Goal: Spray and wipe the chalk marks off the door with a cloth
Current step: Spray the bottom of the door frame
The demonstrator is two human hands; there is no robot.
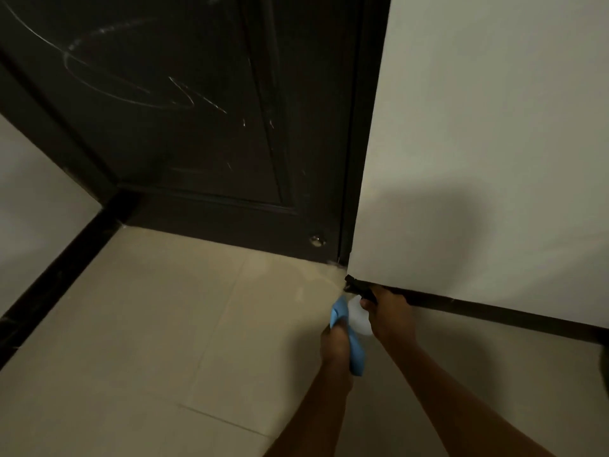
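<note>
Beside my left hand (334, 339), which grips the blue cloth (349, 338), my right hand (387, 313) is curled round the spray bottle (357, 316), its black nozzle pointing away from me. Both hands hang low over the tiled floor (164, 324). Ahead and above them stands the dark door (184, 133), with white chalk marks (131, 84) across its panel.

One dark door (184, 133), one blue cloth (349, 338), one spray bottle (359, 316), two hands, left (334, 344) and right (387, 316).
</note>
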